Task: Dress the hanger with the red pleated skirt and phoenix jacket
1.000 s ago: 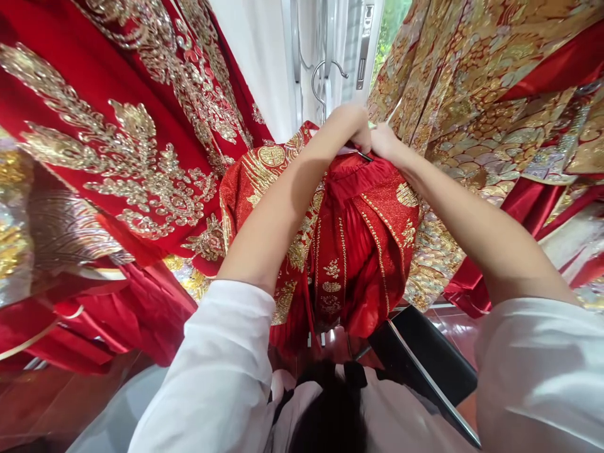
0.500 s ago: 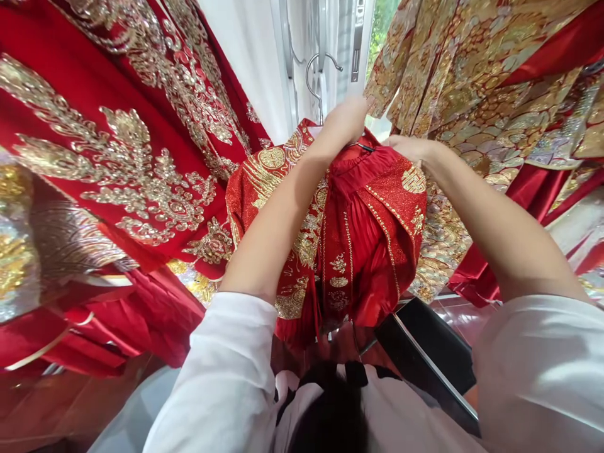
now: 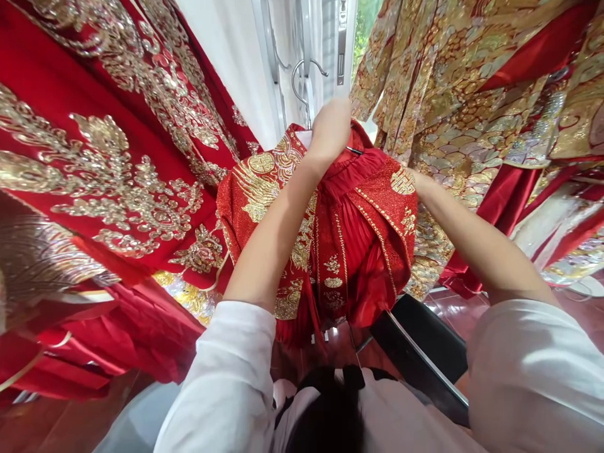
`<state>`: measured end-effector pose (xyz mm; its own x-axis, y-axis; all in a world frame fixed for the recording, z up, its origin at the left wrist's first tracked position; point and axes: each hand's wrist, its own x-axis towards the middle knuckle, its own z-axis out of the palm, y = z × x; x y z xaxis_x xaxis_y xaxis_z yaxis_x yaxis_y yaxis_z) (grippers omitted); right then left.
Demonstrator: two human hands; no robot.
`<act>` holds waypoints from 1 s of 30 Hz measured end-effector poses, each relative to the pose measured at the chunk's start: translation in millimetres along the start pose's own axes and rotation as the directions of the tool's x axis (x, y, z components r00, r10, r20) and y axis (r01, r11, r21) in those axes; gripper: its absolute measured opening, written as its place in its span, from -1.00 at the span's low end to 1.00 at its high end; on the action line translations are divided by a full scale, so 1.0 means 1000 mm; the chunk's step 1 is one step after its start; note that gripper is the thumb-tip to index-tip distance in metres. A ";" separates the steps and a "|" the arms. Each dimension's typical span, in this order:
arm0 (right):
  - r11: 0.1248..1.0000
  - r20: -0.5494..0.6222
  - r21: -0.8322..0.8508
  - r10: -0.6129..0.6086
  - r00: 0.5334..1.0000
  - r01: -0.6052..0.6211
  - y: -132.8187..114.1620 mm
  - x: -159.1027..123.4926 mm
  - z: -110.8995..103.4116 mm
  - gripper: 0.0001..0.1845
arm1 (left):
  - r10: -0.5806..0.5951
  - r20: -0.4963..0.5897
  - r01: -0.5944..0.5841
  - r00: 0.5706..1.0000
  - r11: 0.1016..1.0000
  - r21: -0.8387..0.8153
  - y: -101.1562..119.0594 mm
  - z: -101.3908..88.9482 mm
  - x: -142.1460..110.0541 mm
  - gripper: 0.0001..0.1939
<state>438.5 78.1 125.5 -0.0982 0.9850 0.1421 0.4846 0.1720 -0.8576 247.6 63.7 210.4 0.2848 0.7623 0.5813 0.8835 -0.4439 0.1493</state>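
A red jacket (image 3: pixel 255 195) with gold embroidery hangs on a metal hanger (image 3: pixel 309 104), its hook over a rail. Inside its open front is a pleated red skirt (image 3: pixel 352 220) with a gathered waistband; a short black piece (image 3: pixel 353 151) shows just above that band. My left hand (image 3: pixel 333 126) is closed in a fist at the collar opening, right of the hanger's neck. Its fingers face away, so what they grip is hidden. My right hand (image 3: pixel 419 184) reaches behind the jacket's right-side sleeve, touching it, with the fingers out of sight.
Red gowns with gold beading (image 3: pixel 127 182) hang close on the left. Gold patterned robes (image 3: pixel 453 126) hang on the right. A white door frame (image 3: pixel 342 56) stands behind the hanger. Below right is a black box-like object (image 3: pixel 425 340) with a metal edge, on the reddish floor.
My right hand has moved down from the jacket's shoulder to behind the sleeve. My left hand stays at the collar. The whole view has shifted slightly.
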 end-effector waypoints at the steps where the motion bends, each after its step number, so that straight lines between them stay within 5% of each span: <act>1: 0.999 -0.095 -0.006 0.044 0.994 -0.045 -0.004 -0.003 -0.007 -0.70 | -0.009 -0.004 0.009 1.000 1.000 0.013 0.001 0.000 0.000 -0.57; 3: 0.999 -0.388 -0.038 0.018 0.922 -0.035 -0.018 -0.006 -0.028 -0.69 | -0.016 -0.006 0.016 1.000 0.999 0.030 0.002 -0.001 0.000 -0.60; 5: 0.979 -0.693 -0.175 -0.200 0.693 0.107 -0.034 -0.008 -0.050 -0.70 | -0.004 -0.007 0.004 1.000 1.000 0.031 0.003 -0.002 -0.001 -0.63; 7: 0.901 -0.790 -0.359 -0.432 0.435 0.243 -0.044 -0.009 -0.061 -0.70 | 0.005 -0.013 -0.004 1.000 1.000 0.028 0.003 -0.003 -0.003 -0.64; 8: 0.880 -0.802 -0.393 -0.470 0.369 0.266 -0.044 -0.009 -0.062 -0.69 | 0.000 -0.020 0.000 1.000 1.000 0.027 0.003 -0.004 -0.003 -0.65; 9: 0.888 -0.814 -0.377 -0.454 0.364 0.264 -0.040 -0.009 -0.060 -0.66 | -0.009 -0.027 0.010 1.000 1.000 0.022 0.003 -0.004 -0.003 -0.65; 10: 0.917 -0.820 -0.319 -0.393 0.416 0.238 -0.033 -0.010 -0.055 -0.63 | -0.018 -0.029 0.019 0.999 1.000 0.016 0.003 -0.004 -0.003 -0.65; 12: 0.976 -0.758 -0.168 -0.216 0.615 0.137 -0.012 -0.014 -0.042 -0.55 | -0.038 -0.023 0.038 0.999 0.999 -0.007 0.002 -0.003 -0.003 -0.64; 14: 0.992 -0.556 -0.107 -0.111 0.823 0.062 0.013 -0.021 -0.032 -0.47 | -0.059 -0.016 0.058 0.998 0.997 -0.045 0.002 -0.001 -0.002 -0.61; 16: 0.991 -0.329 -0.095 -0.118 0.937 0.092 0.033 -0.029 -0.026 -0.42 | -0.077 -0.008 0.076 0.997 0.993 -0.095 0.002 0.000 -0.001 -0.59; 20: 0.981 -0.064 0.041 -0.187 0.980 0.190 0.045 -0.039 -0.023 -0.44 | -0.096 0.026 0.099 0.995 0.979 -0.176 0.002 0.003 0.000 -0.59; 24: 0.974 0.136 0.224 -0.052 0.989 0.021 0.037 -0.045 -0.017 -0.45 | -0.060 -0.001 0.059 0.998 0.988 -0.142 -0.002 0.004 0.000 -0.54; 27: 0.965 0.096 0.262 -0.038 0.995 0.012 0.025 -0.053 -0.020 -0.61 | -0.043 0.004 0.043 0.999 0.992 -0.118 -0.005 0.002 0.001 -0.52; 30: 0.988 -0.069 0.144 -0.050 0.996 0.060 0.009 -0.057 -0.036 -0.71 | -0.053 0.003 0.053 0.999 0.989 -0.139 -0.002 0.000 -0.003 -0.56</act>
<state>479.8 23.5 127.4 -0.0622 0.9738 0.2186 0.3479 0.2264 -0.9098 244.5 62.0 208.5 0.2384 0.7861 0.5703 0.8371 -0.4640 0.2897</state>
